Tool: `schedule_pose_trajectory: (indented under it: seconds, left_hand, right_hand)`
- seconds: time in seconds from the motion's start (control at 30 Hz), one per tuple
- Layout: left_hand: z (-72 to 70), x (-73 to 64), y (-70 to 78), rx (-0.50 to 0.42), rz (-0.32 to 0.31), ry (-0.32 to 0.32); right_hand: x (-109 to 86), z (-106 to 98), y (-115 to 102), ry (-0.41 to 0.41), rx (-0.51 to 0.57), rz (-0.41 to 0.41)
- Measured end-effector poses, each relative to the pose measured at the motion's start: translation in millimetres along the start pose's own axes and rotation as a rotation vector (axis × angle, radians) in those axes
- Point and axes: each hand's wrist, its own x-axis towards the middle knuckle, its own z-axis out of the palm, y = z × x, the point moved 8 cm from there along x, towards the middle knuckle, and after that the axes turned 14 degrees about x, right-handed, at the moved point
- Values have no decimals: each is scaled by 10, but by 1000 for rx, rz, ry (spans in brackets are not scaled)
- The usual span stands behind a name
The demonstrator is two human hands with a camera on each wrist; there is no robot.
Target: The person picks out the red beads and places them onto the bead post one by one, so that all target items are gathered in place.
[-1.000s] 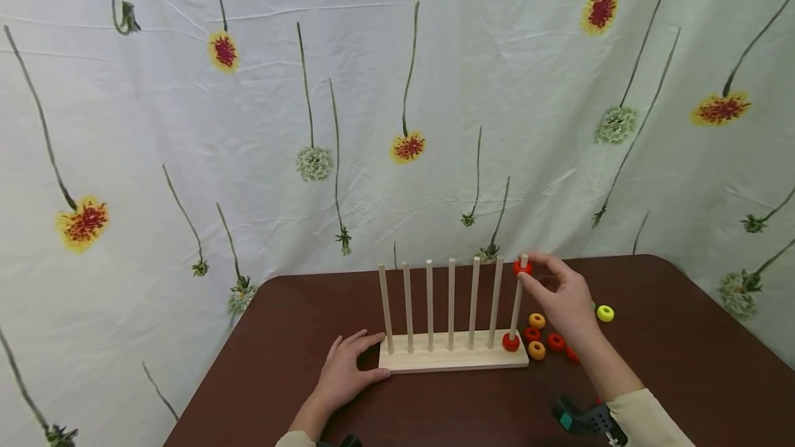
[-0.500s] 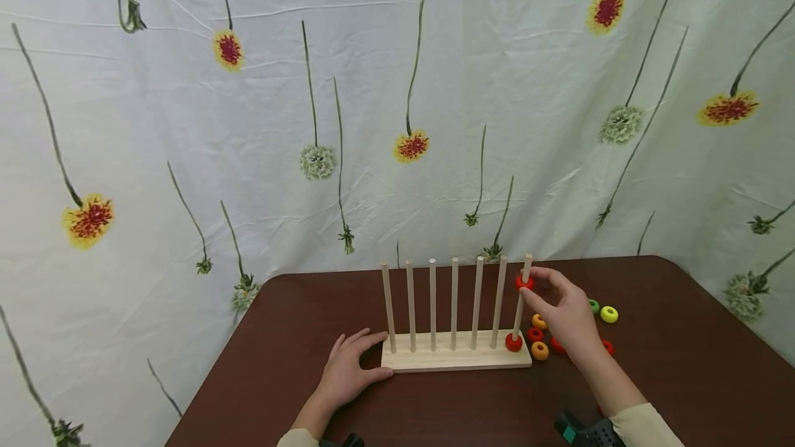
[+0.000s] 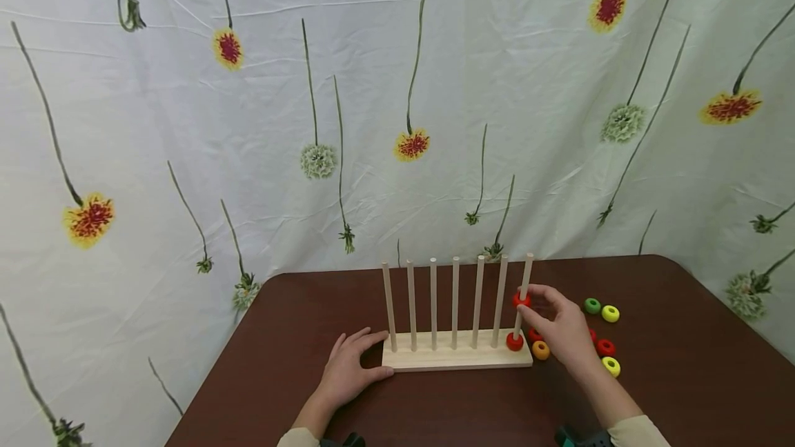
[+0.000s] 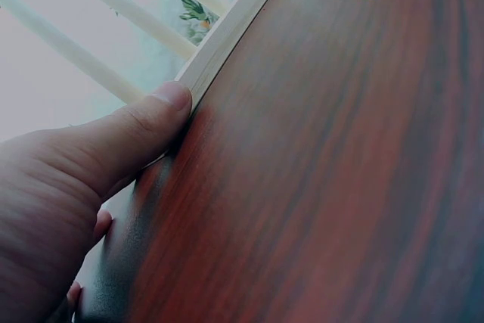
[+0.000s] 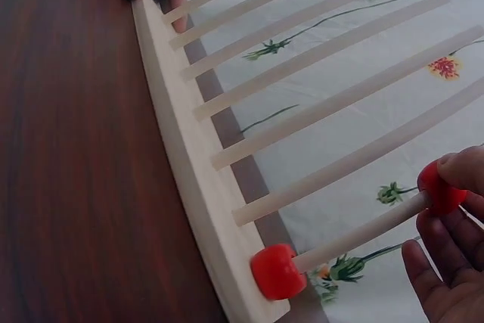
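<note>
A pale wooden peg rack (image 3: pixel 453 361) stands on the dark table, with several upright pegs in a row. My left hand (image 3: pixel 348 371) grips the rack's left end, thumb at the front edge and forefinger at the back corner; in the left wrist view the thumb (image 4: pixel 147 122) presses on the base's edge. Between thumb and fingers, my right hand (image 3: pixel 562 330) pinches a red bead (image 3: pixel 520 301) threaded about halfway down the rightmost peg. Another red bead (image 5: pixel 277 271) sits at the bottom of that same peg, apart from the held one.
Right of the rack lie loose beads: an orange bead (image 3: pixel 540 350), a red bead (image 3: pixel 605 348), a green bead (image 3: pixel 592 305), a yellow bead (image 3: pixel 611 314) and others partly behind the right hand. A flower-print cloth (image 3: pixel 373 88) hangs behind the dark brown table (image 3: pixel 298 309).
My right hand has moved down along the rightmost peg, bringing the red bead from near its top to about midway. The left hand stays at the rack's left end.
</note>
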Motion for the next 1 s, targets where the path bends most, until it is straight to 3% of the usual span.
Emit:
schedule_pose_trajectory:
  seconds: [0.4, 1.0]
  left_hand:
    - [-1, -5, -9, -4, 1, 1]
    - [-6, -7, -2, -7, 2, -4]
  right_hand:
    - [-56, 77, 248, -49, -28, 77]
    - [-102, 145, 388, -114, -218, -10]
